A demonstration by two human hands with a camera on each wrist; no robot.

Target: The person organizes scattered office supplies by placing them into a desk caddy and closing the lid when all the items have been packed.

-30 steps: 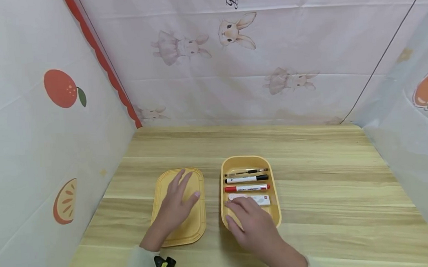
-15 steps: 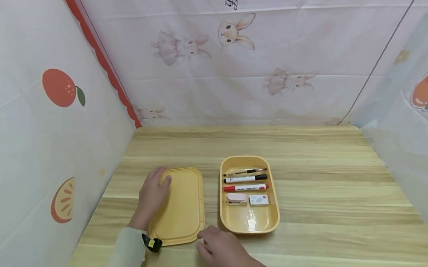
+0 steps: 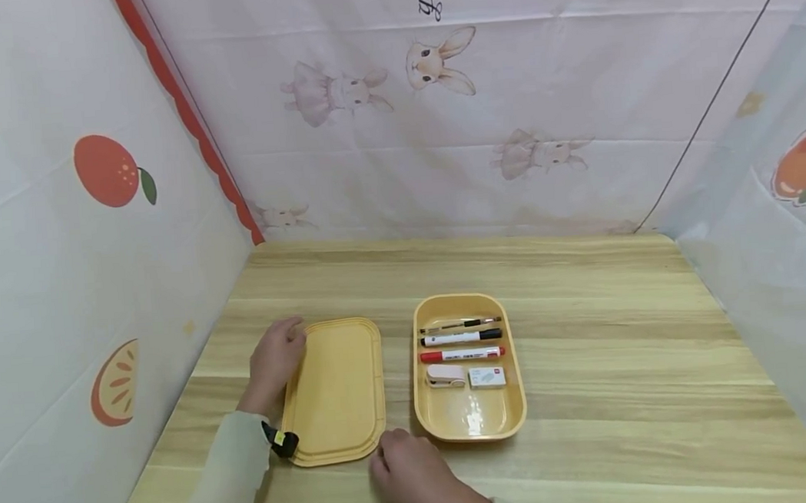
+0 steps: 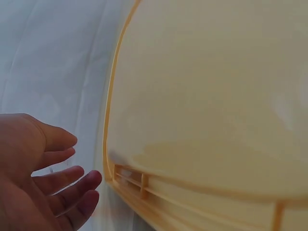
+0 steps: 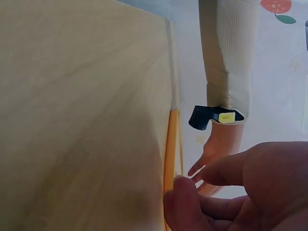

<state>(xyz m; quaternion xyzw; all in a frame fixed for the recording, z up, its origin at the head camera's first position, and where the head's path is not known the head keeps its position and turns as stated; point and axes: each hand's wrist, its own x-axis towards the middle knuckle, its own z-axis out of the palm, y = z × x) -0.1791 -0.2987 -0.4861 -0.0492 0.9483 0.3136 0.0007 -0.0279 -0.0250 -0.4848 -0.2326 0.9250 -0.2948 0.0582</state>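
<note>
A yellow rectangular lid lies on the table, left of a matching yellow box. At the lid's far left corner is my left hand; in the left wrist view its fingers are loosely bent, tips beside the corner, and the thumb stands apart from the rim. My right hand is at the lid's near right corner with bent fingers. In the right wrist view a fingertip overlaps the lid's edge and the thumb points toward it; whether they pinch it is unclear.
Inside the box lie a pen, a black marker, a red marker, a pink stapler and a small white box. Printed cloth walls bound the wooden table.
My right hand has left the box, uncovering the stapler and small white box, and come to the lid's near corner. The left hand has shifted from over the lid to its far left corner.
</note>
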